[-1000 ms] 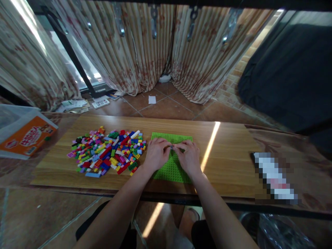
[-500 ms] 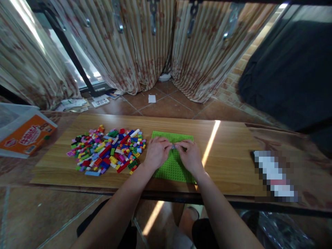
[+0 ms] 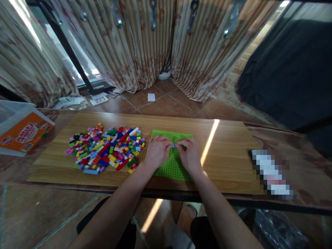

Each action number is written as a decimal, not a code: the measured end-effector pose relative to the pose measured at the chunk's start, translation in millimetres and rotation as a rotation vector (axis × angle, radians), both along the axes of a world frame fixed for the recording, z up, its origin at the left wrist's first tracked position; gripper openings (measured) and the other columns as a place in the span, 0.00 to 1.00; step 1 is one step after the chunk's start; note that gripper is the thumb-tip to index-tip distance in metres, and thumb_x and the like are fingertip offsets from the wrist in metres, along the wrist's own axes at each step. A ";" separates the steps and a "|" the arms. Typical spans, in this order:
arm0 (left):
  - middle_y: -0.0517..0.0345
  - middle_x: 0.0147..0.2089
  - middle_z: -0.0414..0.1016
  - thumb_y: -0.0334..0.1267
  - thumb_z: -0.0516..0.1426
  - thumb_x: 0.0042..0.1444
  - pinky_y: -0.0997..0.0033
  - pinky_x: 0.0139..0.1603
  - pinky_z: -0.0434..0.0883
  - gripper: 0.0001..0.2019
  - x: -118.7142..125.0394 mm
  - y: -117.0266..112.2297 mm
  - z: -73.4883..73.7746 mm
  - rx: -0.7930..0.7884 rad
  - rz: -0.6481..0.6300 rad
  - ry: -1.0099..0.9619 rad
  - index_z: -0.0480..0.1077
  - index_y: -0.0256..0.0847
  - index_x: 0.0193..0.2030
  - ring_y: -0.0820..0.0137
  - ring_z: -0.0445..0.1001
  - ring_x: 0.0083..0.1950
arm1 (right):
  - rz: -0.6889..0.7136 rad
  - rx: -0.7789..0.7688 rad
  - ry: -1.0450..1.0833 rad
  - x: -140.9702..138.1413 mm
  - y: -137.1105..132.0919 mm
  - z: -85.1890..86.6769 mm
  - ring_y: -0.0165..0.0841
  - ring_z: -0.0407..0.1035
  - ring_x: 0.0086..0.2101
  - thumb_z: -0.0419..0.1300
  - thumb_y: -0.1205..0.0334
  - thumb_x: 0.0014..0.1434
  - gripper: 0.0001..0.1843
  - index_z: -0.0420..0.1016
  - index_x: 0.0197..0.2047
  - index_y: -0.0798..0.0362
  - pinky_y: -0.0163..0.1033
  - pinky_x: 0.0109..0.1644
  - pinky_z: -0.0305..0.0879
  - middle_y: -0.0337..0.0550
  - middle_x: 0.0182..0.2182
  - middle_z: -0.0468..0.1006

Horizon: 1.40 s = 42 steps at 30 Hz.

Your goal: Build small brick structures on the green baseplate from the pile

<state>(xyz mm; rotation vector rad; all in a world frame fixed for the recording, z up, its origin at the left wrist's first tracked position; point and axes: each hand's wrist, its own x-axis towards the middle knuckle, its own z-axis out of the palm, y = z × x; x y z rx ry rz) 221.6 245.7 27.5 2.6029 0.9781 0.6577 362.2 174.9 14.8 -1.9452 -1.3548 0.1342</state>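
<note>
A green studded baseplate (image 3: 172, 169) lies on the wooden board, with both of my hands over its upper half. My left hand (image 3: 158, 151) is closed in a pinch on a small pale bluish toy brick (image 3: 173, 145). From the other side my right hand (image 3: 188, 152) pinches the same brick, its fingertips close to the left ones. The fingers cover most of the brick, so its full shape is hidden. Whether it touches the studs I cannot tell. Left of the baseplate spreads a pile of mixed coloured toy bricks (image 3: 111, 157).
The wooden board (image 3: 228, 166) lies across a low table. At the far left stands a clear plastic box (image 3: 15, 145) with an orange label. A blurred-out flat object (image 3: 272, 174) rests on the right. Curtains (image 3: 124, 52) hang behind the table.
Both hands keep their pinch on the small brick over the baseplate, almost unmoved. The whole view has shifted slightly.
</note>
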 end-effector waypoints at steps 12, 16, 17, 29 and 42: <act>0.55 0.44 0.76 0.37 0.50 0.64 0.60 0.49 0.65 0.12 2.2 -8.4 -3.9 0.063 0.041 0.071 0.75 0.42 0.41 0.64 0.68 0.47 | 0.020 -0.080 -0.297 -11.3 -9.9 -1.8 0.39 0.62 0.41 0.51 0.57 0.66 0.14 0.79 0.40 0.48 0.43 0.45 0.55 0.45 0.39 0.74; 0.57 0.46 0.76 0.38 0.51 0.64 0.60 0.52 0.66 0.11 1.5 -8.6 -6.5 0.008 0.052 -0.007 0.76 0.43 0.41 0.64 0.68 0.48 | 0.014 -0.045 -0.262 -10.6 -9.5 -2.9 0.38 0.63 0.41 0.54 0.57 0.65 0.13 0.80 0.39 0.47 0.42 0.46 0.56 0.44 0.38 0.74; 0.57 0.46 0.76 0.38 0.52 0.63 0.60 0.53 0.66 0.11 1.2 -8.9 -6.5 -0.008 0.049 -0.024 0.76 0.43 0.42 0.64 0.69 0.48 | 0.012 -0.035 -0.248 -10.1 -9.7 -3.4 0.38 0.63 0.41 0.54 0.56 0.65 0.13 0.80 0.40 0.47 0.43 0.46 0.56 0.45 0.39 0.75; 0.48 0.52 0.73 0.24 0.57 0.51 0.59 0.60 0.67 0.20 -19.9 9.2 2.0 -0.193 0.083 -0.096 0.70 0.34 0.52 0.62 0.70 0.54 | -0.137 0.111 0.060 22.4 -10.7 -1.2 0.38 0.70 0.36 0.52 0.57 0.62 0.17 0.78 0.44 0.56 0.44 0.43 0.68 0.50 0.38 0.77; 0.53 0.44 0.74 0.30 0.57 0.55 0.58 0.55 0.69 0.08 -14.3 8.2 0.1 -0.073 0.038 -0.056 0.76 0.40 0.41 0.63 0.70 0.48 | -0.035 0.090 -0.027 10.5 -8.5 0.3 0.41 0.71 0.41 0.52 0.58 0.62 0.17 0.78 0.44 0.55 0.48 0.47 0.67 0.52 0.39 0.77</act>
